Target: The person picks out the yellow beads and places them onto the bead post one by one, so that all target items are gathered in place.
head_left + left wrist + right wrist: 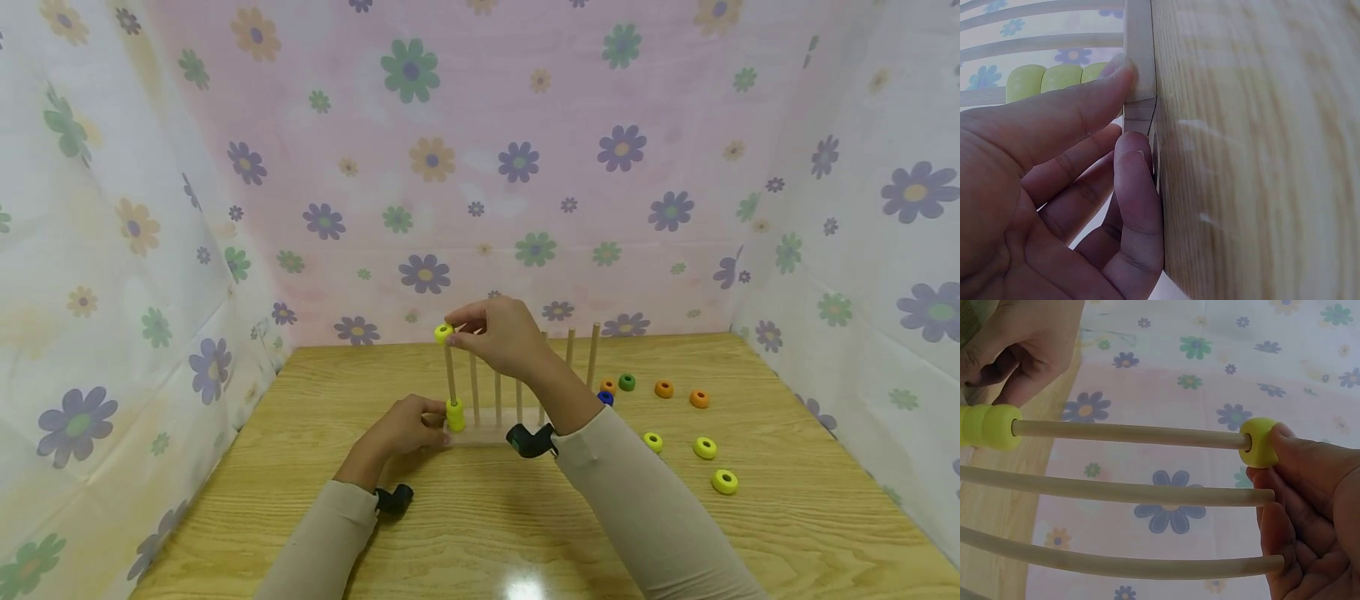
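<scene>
My right hand (508,337) pinches a yellow ring (444,334) between thumb and fingers at the top of the leftmost peg (451,375). The right wrist view shows the peg's tip inside the hole of that yellow ring (1260,443). Several yellow rings (455,415) are stacked at the foot of the same peg. My left hand (405,427) grips the left end of the wooden base (487,434), its thumb and fingers on the end of the wood (1140,81). More bare pegs (475,383) rise in a row from this base, partly behind my right forearm.
On the table to the right lie loose rings: three yellow ones (705,448), orange ones (663,389), a green one (627,382) and a blue one (605,398). Flowered cloth (480,208) encloses the table (375,542) at the back and sides.
</scene>
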Action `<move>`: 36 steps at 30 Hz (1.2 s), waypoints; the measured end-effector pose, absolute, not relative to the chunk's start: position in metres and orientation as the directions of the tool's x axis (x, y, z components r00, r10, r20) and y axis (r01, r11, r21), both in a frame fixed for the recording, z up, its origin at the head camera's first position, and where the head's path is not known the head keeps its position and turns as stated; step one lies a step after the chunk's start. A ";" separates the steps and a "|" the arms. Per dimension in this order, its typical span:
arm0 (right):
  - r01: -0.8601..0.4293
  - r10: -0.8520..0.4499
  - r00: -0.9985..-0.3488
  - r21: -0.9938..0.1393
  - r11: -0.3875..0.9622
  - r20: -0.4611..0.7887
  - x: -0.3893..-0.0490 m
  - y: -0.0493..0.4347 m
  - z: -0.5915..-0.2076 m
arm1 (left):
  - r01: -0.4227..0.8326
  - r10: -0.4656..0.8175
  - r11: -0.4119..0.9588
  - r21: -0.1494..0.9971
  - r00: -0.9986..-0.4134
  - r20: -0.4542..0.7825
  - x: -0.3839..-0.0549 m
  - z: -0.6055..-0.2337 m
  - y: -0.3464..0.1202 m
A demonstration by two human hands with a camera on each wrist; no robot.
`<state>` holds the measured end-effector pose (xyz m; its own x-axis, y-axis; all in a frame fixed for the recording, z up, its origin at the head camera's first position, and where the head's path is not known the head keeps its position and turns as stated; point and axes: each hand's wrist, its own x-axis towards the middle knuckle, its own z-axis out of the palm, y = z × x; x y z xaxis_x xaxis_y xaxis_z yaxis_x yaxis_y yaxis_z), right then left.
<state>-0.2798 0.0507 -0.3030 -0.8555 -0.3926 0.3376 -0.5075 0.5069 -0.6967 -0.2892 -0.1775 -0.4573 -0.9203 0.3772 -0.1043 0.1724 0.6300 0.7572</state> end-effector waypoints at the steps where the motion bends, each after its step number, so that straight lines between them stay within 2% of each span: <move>1: -0.508 -0.392 -0.856 -0.695 0.509 0.338 -0.280 0.051 -0.303 | 0.172 0.376 0.631 0.757 -0.921 -0.104 -0.289 -0.457 -0.177; 21: -0.518 -0.390 -0.851 -0.689 0.507 0.353 -0.278 0.052 -0.305 | 0.177 0.382 0.627 0.758 -0.919 -0.102 -0.288 -0.457 -0.176; 29: -0.566 -0.412 -0.821 -0.657 0.499 0.394 -0.277 0.052 -0.307 | 0.166 0.379 0.627 0.761 -0.918 -0.112 -0.291 -0.460 -0.178; 36: -0.641 -0.433 -0.767 -0.599 0.481 0.473 -0.274 0.054 -0.309 | 0.163 0.377 0.625 0.763 -0.919 -0.113 -0.290 -0.458 -0.177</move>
